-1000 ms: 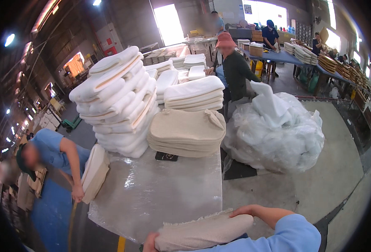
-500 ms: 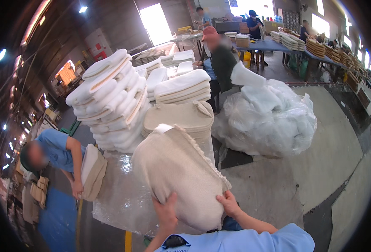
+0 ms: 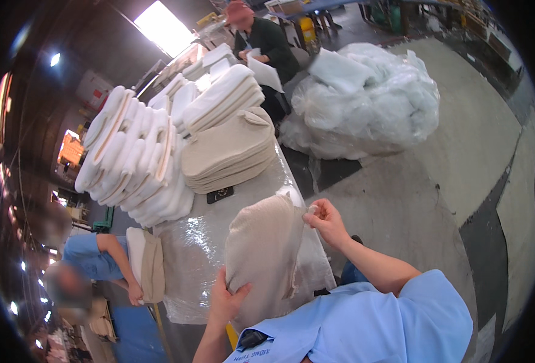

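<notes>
Beige fabric piece (image 3: 260, 251) held above the near part of the plastic-covered counter (image 3: 188, 266). Left hand (image 3: 230, 296) clamped on its lower left side; right hand (image 3: 326, 222) pinching its upper right edge. Judged advisable: firm left support, light right-hand tension.

Dim wall (image 3: 113, 42), bright window (image 3: 164, 28), glowing lamp (image 3: 55, 59); dark floor (image 3: 490, 257) under pale sheets (image 3: 473, 115); blue table (image 3: 314, 8) beyond.
</notes>
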Tool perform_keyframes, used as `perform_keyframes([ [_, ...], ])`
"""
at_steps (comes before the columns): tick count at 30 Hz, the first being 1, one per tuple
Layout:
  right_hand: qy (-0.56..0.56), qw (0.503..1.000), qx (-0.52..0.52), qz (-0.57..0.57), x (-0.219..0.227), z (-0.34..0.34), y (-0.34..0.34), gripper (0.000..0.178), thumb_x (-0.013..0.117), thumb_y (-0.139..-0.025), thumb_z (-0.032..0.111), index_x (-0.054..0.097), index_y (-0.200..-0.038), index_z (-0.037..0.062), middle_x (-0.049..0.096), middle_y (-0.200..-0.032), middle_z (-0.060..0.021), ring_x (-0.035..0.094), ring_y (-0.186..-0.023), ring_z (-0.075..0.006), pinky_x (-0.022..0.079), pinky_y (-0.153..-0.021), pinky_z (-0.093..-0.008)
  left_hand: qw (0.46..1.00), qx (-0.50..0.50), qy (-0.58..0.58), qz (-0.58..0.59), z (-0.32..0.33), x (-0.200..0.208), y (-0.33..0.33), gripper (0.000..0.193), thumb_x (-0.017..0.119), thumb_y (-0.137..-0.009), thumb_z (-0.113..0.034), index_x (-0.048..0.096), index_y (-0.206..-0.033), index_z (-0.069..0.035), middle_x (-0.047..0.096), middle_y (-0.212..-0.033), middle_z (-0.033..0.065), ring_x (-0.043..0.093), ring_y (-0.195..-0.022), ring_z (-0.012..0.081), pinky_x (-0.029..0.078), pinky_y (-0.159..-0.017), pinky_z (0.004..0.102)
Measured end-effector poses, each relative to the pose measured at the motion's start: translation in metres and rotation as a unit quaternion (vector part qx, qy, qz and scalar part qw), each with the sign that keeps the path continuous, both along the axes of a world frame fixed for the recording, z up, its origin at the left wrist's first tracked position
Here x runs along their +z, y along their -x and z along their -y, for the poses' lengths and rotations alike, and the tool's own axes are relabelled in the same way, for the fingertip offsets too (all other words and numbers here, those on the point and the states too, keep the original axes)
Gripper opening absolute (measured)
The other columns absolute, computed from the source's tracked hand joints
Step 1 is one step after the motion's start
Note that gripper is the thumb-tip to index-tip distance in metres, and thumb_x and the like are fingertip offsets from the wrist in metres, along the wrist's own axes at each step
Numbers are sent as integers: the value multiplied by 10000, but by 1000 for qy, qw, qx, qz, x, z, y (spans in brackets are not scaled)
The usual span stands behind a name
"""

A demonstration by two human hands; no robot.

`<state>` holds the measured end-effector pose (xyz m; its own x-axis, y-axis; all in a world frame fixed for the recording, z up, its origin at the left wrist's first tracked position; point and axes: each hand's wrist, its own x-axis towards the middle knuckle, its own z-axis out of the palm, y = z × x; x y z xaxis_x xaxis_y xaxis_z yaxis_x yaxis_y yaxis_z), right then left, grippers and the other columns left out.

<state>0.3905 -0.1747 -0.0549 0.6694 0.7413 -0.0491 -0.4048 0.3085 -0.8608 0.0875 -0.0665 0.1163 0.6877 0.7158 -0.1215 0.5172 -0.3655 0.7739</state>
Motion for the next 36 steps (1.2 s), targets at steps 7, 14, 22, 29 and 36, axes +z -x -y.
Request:
perform_keyframes([
  [7, 145, 975, 81, -148, -52, 40, 21, 176, 748, -1013, 198, 610, -1086, 114, 570, -866, 57, 500, -748, -59, 449, -673, -258, 990, -17, 12, -137, 52, -38, -1, 741, 789, -894, -99, 450, -1549, -27, 697, -1303, 245, 702, -1203, 350, 534, -1037, 426],
  [14, 183, 950, 82, -239, -107, 67, 24, 112, 674, -1051, 202, 589, -1043, 130, 557, -869, 55, 460, -759, -63, 398, -654, -273, 980, -90, 3, -179, 88, -64, -60, 790, 779, -916, -130, 397, -1603, -53, 579, -1436, 292, 603, -1324, 425, 495, -1091, 469],
  [22, 201, 944, 65, -251, -133, 76, 26, 89, 666, -1034, 162, 590, -1048, 117, 566, -873, 31, 474, -775, -71, 393, -654, -274, 944, -205, 164, -202, 29, -68, -128, 551, 726, -995, -191, 539, -1486, -24, 672, -1279, 184, 671, -1164, 264, 537, -1009, 356],
  [29, 221, 931, 21, -289, -117, 79, 21, 86, 666, -1040, 150, 632, -1064, 75, 612, -920, 29, 535, -838, -78, 447, -737, -268, 891, -330, 66, -305, -15, -176, -319, 374, 635, -1052, -368, 728, -1052, -5, 748, -870, 95, 716, -824, 161, 552, -755, 330],
  [36, 195, 909, -31, -367, -135, 83, 26, 100, 666, -1047, 180, 664, -1073, 83, 631, -931, 23, 522, -819, -83, 432, -729, -274, 625, -501, 53, -596, 10, -204, -401, 428, 668, -970, -426, 745, -960, -5, 741, -811, 169, 743, -764, 304, 581, -761, 416],
])
